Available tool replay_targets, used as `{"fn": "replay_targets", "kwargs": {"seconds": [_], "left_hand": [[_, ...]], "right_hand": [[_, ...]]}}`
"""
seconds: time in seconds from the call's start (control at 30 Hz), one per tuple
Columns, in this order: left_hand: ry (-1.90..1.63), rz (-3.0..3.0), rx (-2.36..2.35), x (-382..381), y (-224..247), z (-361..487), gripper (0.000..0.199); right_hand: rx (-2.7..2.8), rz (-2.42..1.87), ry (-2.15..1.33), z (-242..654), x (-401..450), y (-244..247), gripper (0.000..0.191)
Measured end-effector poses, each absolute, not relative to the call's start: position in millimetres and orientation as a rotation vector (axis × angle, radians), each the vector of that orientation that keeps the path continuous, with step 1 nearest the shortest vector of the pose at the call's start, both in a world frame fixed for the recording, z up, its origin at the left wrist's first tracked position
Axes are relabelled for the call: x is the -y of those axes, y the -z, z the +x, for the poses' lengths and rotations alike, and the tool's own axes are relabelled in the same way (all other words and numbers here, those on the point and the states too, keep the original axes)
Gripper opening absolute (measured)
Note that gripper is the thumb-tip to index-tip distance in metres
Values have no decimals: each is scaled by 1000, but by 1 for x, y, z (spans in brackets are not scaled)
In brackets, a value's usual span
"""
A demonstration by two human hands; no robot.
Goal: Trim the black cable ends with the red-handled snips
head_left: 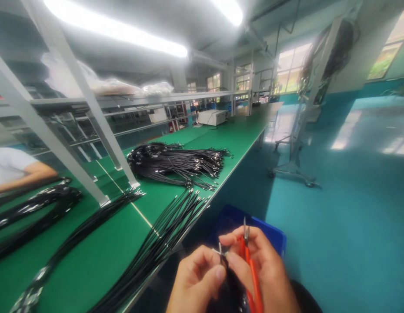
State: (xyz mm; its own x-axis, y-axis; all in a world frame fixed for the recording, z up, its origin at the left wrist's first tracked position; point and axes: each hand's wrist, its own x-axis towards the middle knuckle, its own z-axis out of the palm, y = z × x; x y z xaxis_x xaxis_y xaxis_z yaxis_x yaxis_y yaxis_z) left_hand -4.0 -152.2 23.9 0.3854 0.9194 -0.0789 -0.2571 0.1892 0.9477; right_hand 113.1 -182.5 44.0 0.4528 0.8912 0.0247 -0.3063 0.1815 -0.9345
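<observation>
My left hand (pixel 202 274) pinches the end of a black cable (pixel 224 259), where light-coloured inner strands stick out. Close beside it, my right hand (pixel 260 256) holds red-handled scissors (pixel 253 271) against the palm, their pointed tips upward. The thumb and forefinger of that hand are at the same cable end; whether they grip a strand is hard to make out. To the left, a bundle of black cables (pixel 156 243) lies along the edge of the green table (pixel 91 261).
A large pile of black cables (pixel 175 163) lies farther along the table. Another bundle (pixel 91 221) lies to the left. A blue bin (pixel 273 232) stands below my hands. A person's arm (pixel 35 171) is across the table. A wheeled rack (pixel 296 152) stands on the floor.
</observation>
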Motion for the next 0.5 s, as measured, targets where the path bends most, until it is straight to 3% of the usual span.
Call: {"fn": "replay_targets", "kwargs": {"seconds": [0.2,0.4,0.5], "left_hand": [[-980,1062,-837,156,-30,-1,39],[-1053,1074,-884,158,-33,0,35],[-1141,1036,-896,156,-31,-3,32]], "right_hand": [[951,-1210,-592,108,181,-33,13],[1193,-1075,-78,113,178,-18,30],[1191,-1164,-145,117,185,-10,28]]}}
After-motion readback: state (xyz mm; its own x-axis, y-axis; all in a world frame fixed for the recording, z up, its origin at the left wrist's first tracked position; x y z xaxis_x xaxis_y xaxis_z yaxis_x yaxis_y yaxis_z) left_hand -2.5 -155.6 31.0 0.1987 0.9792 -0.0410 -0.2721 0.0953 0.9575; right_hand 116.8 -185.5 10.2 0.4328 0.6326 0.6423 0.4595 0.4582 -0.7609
